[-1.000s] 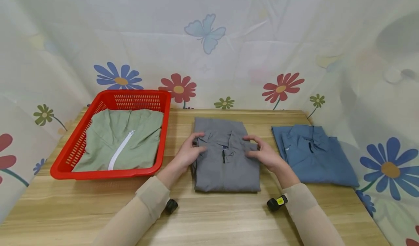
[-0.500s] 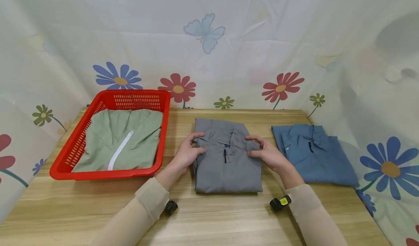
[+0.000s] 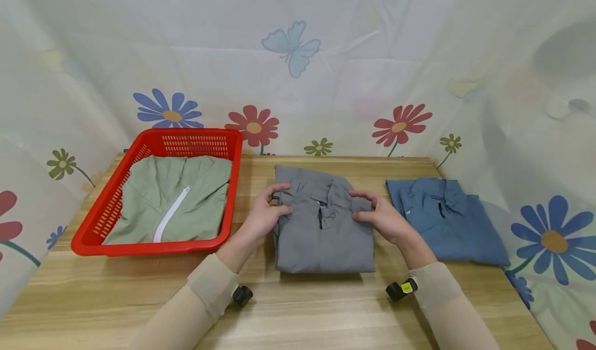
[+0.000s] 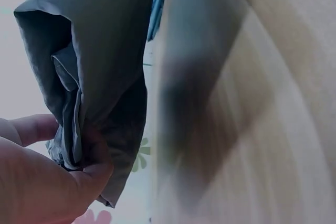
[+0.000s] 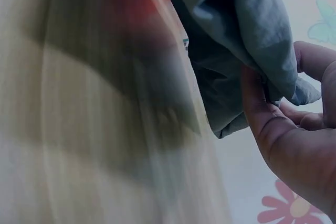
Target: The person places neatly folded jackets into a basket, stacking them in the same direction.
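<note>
A folded grey jacket (image 3: 321, 241) with a collar and a short dark zip pull is held up between both hands, just above the table. My left hand (image 3: 263, 216) grips its left edge; in the left wrist view the fingers (image 4: 97, 156) pinch several layers of the folded side. On the opposite edge, my right hand (image 3: 385, 219) pinches the cloth, and the right wrist view shows its fingers (image 5: 265, 119) curled under the fold. Both wrist views show a gap and a shadow between the jacket and the wood.
To the left stands a red perforated basket (image 3: 236, 194) holding a folded green jacket (image 3: 186, 205) with a white zip. A folded blue garment (image 3: 461, 231) lies on the right of the wooden table (image 3: 316, 314). A flower-print curtain (image 3: 344, 96) encloses the back and sides.
Both hands have kept their hold on the grey jacket. Its front edge has risen off the table, with a shadow now showing below, and its far flap has tilted.
</note>
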A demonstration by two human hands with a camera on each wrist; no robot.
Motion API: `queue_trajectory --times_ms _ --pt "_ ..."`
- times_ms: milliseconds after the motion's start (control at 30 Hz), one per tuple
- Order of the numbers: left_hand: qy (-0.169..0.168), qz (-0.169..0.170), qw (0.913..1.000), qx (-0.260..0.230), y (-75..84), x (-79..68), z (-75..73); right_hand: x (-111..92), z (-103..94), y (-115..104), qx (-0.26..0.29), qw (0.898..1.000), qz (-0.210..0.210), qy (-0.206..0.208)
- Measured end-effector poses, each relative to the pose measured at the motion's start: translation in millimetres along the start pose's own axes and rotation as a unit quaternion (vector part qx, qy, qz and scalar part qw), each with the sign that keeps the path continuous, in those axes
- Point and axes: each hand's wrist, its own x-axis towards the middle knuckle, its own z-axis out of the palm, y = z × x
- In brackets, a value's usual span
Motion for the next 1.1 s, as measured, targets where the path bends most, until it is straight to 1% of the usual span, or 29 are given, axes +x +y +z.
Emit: queue_trajectory --times_ms 167,300,567,700,867,1000,1100 --pt "0.001 0.0 1.0 -0.002 10.3 -3.7 -5.4 0.5 1.9 -10.5 -0.025 1.0 0.001 0.007" --pt "0.003 0.002 1.0 -0.001 20.6 -7.7 -10.0 0.0 4.9 -22.8 -0.027 1.0 0.004 0.012" --pt "-0.009 0.009 0.9999 -0.008 32.9 -11.4 -23.7 1.4 10.9 -41.3 -0.005 1.0 -0.007 -0.001" --pt "-0.011 0.024 0.9996 0.011 40.5 -11.7 -31.7 3.0 13.6 -50.0 -0.001 1.0 -0.008 -0.003" --pt "-0.008 0.042 0.9981 0.044 53.1 -13.0 -43.0 8.1 18.8 -60.9 -0.013 1.0 -0.012 -0.004" --pt "-0.012 0.048 0.9966 0.065 62.5 -14.7 -52.8 11.6 23.6 -70.5 -0.028 1.0 -0.015 -0.001" --pt "-0.016 0.041 0.9962 0.075 67.8 -15.4 -61.4 13.6 28.3 -78.7 -0.037 0.999 -0.025 -0.004"
